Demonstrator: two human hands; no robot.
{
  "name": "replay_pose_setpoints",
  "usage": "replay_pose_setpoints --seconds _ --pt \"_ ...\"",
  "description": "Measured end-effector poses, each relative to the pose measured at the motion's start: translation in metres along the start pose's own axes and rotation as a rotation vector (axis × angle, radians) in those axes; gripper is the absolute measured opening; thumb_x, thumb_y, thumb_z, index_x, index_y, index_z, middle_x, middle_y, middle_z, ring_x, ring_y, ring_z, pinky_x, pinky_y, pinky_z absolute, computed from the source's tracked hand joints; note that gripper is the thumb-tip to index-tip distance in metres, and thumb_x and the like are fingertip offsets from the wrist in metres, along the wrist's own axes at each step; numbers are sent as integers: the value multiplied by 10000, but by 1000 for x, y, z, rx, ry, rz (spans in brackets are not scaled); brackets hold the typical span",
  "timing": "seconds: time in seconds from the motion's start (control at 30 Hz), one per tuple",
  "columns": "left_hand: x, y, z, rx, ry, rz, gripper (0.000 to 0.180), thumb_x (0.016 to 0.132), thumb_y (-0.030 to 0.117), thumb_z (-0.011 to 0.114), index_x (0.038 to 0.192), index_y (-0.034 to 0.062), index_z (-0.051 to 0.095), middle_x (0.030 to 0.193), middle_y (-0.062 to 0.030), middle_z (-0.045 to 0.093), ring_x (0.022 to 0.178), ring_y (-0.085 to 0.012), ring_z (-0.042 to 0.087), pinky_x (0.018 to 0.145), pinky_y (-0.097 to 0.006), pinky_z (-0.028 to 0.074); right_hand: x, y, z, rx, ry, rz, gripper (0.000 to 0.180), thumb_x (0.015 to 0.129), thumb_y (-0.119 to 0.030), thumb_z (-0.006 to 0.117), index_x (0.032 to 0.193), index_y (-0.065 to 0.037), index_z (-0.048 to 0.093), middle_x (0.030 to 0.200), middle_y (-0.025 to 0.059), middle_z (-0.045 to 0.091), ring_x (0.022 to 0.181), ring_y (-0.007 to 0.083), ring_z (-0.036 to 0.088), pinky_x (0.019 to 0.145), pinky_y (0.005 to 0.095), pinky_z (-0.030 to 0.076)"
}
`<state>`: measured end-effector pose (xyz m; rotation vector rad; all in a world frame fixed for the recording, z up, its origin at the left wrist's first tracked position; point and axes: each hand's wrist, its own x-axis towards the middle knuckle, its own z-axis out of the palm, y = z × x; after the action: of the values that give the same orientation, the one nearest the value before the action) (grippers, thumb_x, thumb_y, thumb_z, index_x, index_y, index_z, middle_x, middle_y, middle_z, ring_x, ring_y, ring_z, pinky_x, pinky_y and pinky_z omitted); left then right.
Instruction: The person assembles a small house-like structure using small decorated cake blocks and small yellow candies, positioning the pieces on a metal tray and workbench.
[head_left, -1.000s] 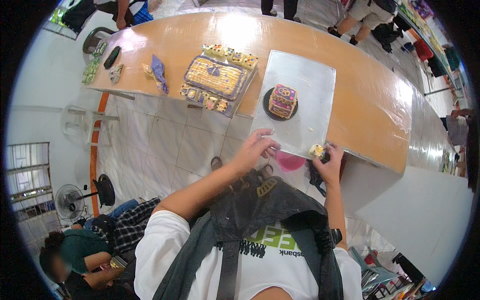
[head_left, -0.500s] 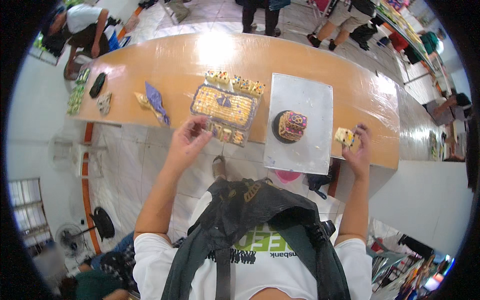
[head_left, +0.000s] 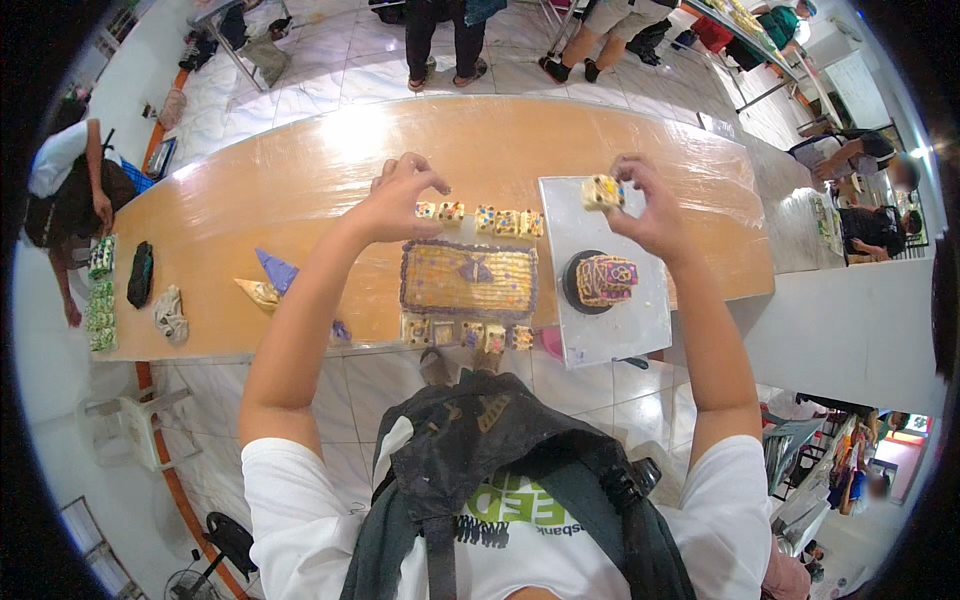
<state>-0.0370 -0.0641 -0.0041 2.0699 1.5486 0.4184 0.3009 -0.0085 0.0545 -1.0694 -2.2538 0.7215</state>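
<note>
My right hand is closed around a small square of cream-coloured cake dotted with bright toppings, held above the upper part of the silver tray. Its fingers and thumb pinch the sides. My left hand hovers over the table with curved, spread fingers and nothing in them, near the far row of small cakes. Between my arms lies a rectangular yellow cake with purple piped edges. Several small cakes line its near side. A decorated cake on a black round base sits on the tray.
Left of the yellow cake lie a purple piping bag and a tan one, partly behind my left forearm. Further left are a dark pouch, a crumpled cloth and green packets. People stand beyond the table.
Both hands have moved farther over the table. The right one carries the small cake from right of the tray to above it. The left has left the near row for the far row.
</note>
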Motion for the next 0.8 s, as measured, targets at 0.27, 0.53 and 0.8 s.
replay_pose_setpoints --seconds 0.27,0.53,0.8 --pt "29 -12 -3 94 -163 -126 503 526 244 717 984 125 547 1169 -89 360 1128 -302 324 950 -438 286 46 20 23 72 -25 -71 387 621 -182 664 963 -57 533 1002 78 514 954 212 492 850 327 393" --pt "28 12 11 242 -90 -148 549 495 252 748 975 81 545 1166 -97 365 1144 -293 313 956 -456 257 82 53 41 52 -57 -15 379 631 -246 656 947 -64 554 949 63 539 901 206 496 791 310 405" --pt "46 20 23 362 -179 -198 556 461 250 773 945 99 545 1173 -97 374 1145 -300 313 949 -472 263 103 68 34 123 -91 -121 445 631 -260 667 1012 -76 530 1019 60 493 927 197 473 812 320 398"
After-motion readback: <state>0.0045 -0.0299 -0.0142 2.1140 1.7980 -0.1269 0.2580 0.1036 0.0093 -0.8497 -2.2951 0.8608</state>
